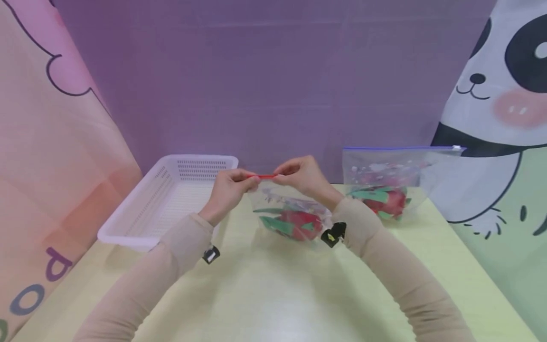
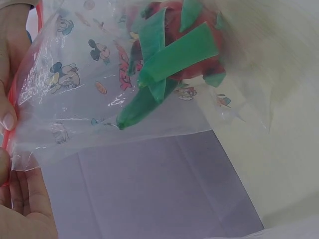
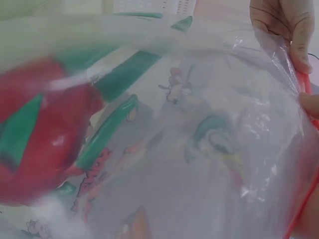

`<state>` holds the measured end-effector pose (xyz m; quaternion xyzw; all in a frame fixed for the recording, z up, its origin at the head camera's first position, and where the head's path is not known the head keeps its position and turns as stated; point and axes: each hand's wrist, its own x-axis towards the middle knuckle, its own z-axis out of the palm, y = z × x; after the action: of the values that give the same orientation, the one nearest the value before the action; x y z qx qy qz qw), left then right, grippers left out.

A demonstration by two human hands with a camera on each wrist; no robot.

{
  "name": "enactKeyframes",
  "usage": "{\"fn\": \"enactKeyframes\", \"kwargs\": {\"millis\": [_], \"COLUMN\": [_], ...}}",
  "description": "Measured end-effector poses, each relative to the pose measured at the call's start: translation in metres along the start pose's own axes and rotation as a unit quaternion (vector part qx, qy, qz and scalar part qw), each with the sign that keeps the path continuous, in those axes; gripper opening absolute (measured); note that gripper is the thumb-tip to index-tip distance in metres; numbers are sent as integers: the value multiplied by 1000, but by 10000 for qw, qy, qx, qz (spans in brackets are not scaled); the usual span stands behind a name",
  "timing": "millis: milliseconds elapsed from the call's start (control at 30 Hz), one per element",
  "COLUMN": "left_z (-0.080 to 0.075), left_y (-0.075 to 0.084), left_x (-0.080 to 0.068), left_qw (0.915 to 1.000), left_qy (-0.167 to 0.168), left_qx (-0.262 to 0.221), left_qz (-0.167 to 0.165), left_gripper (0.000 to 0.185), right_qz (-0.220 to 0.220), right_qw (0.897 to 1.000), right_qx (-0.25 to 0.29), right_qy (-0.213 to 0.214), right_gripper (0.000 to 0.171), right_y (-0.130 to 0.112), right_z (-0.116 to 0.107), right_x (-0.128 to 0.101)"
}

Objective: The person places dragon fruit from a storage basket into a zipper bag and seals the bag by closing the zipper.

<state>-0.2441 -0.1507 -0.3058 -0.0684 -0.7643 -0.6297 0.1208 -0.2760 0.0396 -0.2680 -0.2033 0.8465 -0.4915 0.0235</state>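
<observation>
From the head view, the red zip strip (image 1: 261, 176) of a clear printed bag (image 1: 290, 213) is pinched between the left hand (image 1: 228, 190) and right hand (image 1: 301, 175), its long axis running hand to hand, above the tabletop (image 1: 273, 285), right of the white perforated basket (image 1: 171, 199). From the wrist views, a glossy red, green-scaled dragon fruit (image 2: 184, 45) is seen hanging inside the crinkled film.

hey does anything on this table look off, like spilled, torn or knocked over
Nothing stands out. The left hand and right hand pinch the red zip strip of a clear bag holding a dragon fruit. The second bag stands upright, and the white basket sits flat.
</observation>
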Motion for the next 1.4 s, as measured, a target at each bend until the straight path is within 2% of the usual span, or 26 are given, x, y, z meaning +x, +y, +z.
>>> {"fn": "enactKeyframes", "kwargs": {"millis": [200, 400, 667, 1000, 1400], "left_z": [-1, -4, -9, -12, -15], "left_y": [0, -2, -6, -5, -9], "left_x": [-1, -4, -4, -2, 1], "left_qw": [9999, 9998, 9996, 9993, 9993], "left_qy": [10, -30, -65, -4, 67], "left_qx": [-8, 23, 55, 112, 174], "left_qz": [-156, -220, -281, -355, -318], "left_gripper": [20, 21, 21, 22, 21], "right_qz": [170, 157, 189, -105, -187], "right_qw": [9997, 9992, 9992, 9987, 9984], "right_qx": [-179, -336, -340, -486, -476], "right_qy": [25, 137, 85, 134, 256], "right_gripper": [15, 13, 14, 15, 16], "right_y": [-1, 3, 8, 12, 20], "right_z": [-3, -8, -14, -25, -32], "right_x": [-3, -3, -5, -7, -7]}}
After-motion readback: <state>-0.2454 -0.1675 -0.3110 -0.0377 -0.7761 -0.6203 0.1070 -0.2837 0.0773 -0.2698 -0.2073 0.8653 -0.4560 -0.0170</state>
